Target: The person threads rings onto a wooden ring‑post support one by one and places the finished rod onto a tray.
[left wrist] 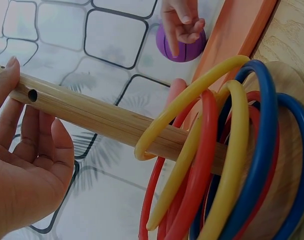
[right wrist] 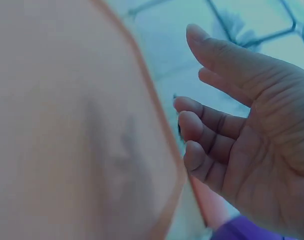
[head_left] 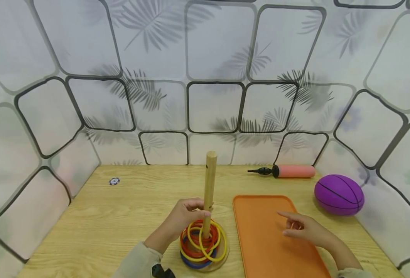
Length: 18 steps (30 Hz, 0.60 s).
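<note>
A wooden post point(head_left: 210, 181) stands upright on a round wooden base point(head_left: 224, 259). My left hand point(head_left: 185, 218) holds the post between thumb and fingers, above the rings; in the left wrist view the thumb point(left wrist: 11, 75) lies against the wood beside a drilled hole. Around the post's foot lie several yellow rings point(left wrist: 191, 105), red rings point(left wrist: 204, 165) and blue rings point(left wrist: 268, 125), stacked loosely and some tilted. Over the orange tray point(head_left: 257, 231) hovers my right hand point(head_left: 305, 229), its index finger extended, the other fingers loosely bent, holding nothing.
A purple ball point(head_left: 339, 195) sits at the right by the patterned wall. Behind the tray lies a pink hand pump point(head_left: 295, 171) with a black nozzle. A small blue-and-white chip point(head_left: 114, 181) rests at the back left of the wooden table point(head_left: 121, 224).
</note>
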Tool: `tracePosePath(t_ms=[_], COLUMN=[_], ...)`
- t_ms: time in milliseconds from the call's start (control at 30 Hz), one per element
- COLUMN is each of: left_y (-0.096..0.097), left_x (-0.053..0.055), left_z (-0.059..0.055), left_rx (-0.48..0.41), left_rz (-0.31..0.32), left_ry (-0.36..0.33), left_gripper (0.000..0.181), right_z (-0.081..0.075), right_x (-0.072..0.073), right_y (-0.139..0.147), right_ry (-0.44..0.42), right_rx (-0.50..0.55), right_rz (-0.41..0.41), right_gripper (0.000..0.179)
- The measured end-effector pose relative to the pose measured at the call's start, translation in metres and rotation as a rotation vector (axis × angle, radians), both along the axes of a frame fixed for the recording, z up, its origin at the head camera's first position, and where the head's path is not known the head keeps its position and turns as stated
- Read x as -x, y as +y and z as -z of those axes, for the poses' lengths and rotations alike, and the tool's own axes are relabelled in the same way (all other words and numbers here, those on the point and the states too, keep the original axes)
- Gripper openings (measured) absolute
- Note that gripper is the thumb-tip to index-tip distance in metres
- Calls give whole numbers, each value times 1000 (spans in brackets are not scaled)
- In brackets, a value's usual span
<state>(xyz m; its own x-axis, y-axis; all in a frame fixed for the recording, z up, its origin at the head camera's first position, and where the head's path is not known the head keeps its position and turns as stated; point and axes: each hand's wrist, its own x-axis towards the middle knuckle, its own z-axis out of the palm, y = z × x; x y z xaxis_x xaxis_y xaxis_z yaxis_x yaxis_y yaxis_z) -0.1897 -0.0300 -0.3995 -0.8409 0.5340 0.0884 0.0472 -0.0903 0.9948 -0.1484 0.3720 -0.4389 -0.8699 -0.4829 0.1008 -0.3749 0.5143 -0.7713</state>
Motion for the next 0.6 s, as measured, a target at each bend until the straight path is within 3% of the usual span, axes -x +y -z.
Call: tracePosePath(t_ms=[200,367,600], left_y=[0,1,0], left_x=[0,0,2], left_z=[1,2,4], left_rx=[5,-6,-11], left_rz=[-13,-3,4], left_ry=[-21,-17,-4], left_gripper=[35,39,37], right_z=[19,30,39], right_x=[-5,-11,-13], right_y=[33,54,72], right_ry=[-42,-46,-48], right_rx=[52,59,66], right_rz=[13,75,0], right_gripper=[52,51,54])
